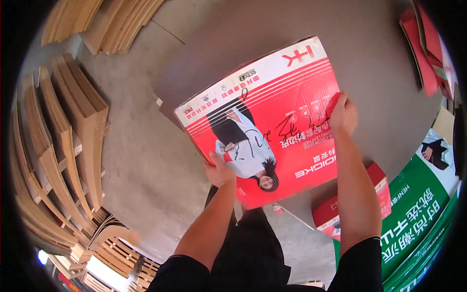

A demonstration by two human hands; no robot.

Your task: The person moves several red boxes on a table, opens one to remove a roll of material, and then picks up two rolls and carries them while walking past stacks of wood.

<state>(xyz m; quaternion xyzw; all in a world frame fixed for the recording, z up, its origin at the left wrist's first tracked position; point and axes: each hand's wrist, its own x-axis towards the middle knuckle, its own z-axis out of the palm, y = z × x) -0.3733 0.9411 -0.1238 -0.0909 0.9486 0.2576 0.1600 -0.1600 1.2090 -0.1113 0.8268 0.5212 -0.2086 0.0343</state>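
Observation:
A flat red and white cardboard box [292,160] is held tilted in front of me, above a brown flat surface. Its broad printed face is toward me and upside down, with a picture of a person and black handwritten strokes on it. My left hand [220,170] grips the near left edge, thumb on the face. On the right side edge, my right hand [344,116] is closed round the box, its fingers partly hidden. Under my right forearm sits a smaller red box [327,213], partly covered by the arm.
Stacks of curved-looking brown boards [80,107] stand along the left, with more boards [121,27] at the far left. The brown surface [379,87] extends beyond the box. More red boxes [422,53] lie at the far right. Large green packages [406,224] line the near right.

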